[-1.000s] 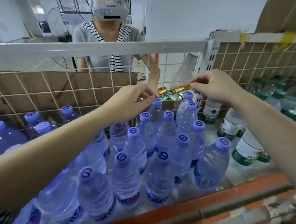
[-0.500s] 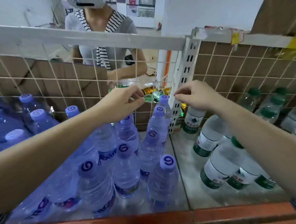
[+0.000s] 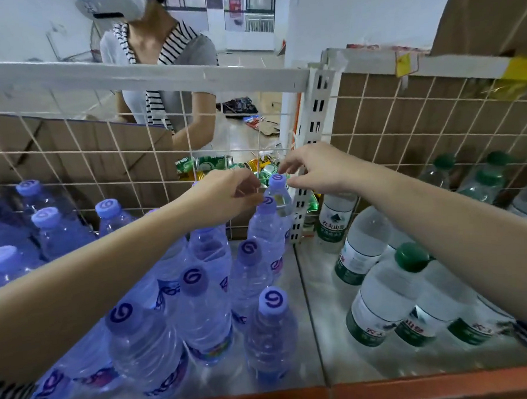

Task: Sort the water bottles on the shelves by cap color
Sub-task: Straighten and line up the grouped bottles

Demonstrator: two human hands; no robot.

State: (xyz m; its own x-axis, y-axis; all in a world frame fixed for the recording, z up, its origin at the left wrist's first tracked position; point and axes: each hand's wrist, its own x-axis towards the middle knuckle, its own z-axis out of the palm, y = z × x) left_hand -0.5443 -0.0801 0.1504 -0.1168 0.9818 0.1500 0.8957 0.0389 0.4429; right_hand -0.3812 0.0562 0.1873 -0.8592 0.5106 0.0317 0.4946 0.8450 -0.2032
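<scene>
Shelf (image 3: 325, 324) of steel, mesh-backed, white-walled room (image 3: 353, 17); right grip (image 3: 315, 169) pinches purple-capped bottle (image 3: 279, 195), left grip (image 3: 225, 195): cannot tell.

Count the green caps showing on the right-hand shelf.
4 green caps. One is near the front; three are at the back: left, right and just below that. The right forearm may hide others.

Glossy clear plastic bottles (image 3: 272, 336) (matt caps), shiny metal shelf (image 3: 330, 333), cardboard (image 3: 405, 124)
</scene>
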